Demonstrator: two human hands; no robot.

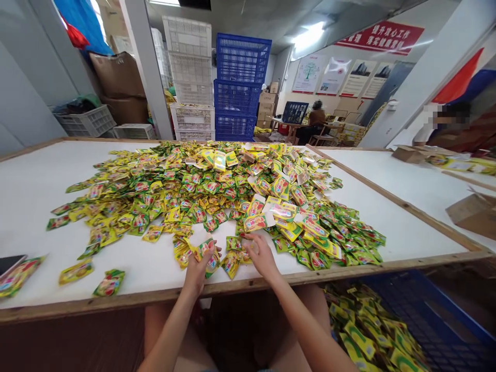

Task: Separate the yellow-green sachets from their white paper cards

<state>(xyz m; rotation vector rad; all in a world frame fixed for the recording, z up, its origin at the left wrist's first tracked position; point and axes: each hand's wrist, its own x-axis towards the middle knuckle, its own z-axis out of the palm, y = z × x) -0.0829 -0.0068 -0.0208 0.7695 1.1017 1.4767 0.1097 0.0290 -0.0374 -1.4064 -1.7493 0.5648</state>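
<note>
Near the front edge of the white table (143, 258), my left hand (198, 268) is closed round a small printed yellow carton (203, 249). A green-and-yellow packet (212, 264) shows by its fingertips; whether the hand grips it too I cannot tell. My right hand (264, 257) reaches over a few small packets (231, 262), its fingers apart and slightly bent, close to or touching one. Just beyond it lie several yellow cartons (284, 211), some with white flaps open. Behind both hands spreads a large heap of green and yellow packets (189, 181).
Wooden strips (406, 206) edge and divide the table. Loose packets (109, 282) and a dark flat object (11, 263) lie at left. Below right stands a blue crate (445, 310) holding yellow cartons (360, 336). Stacked crates (242, 77) rise behind; a person (316, 119) sits farther back.
</note>
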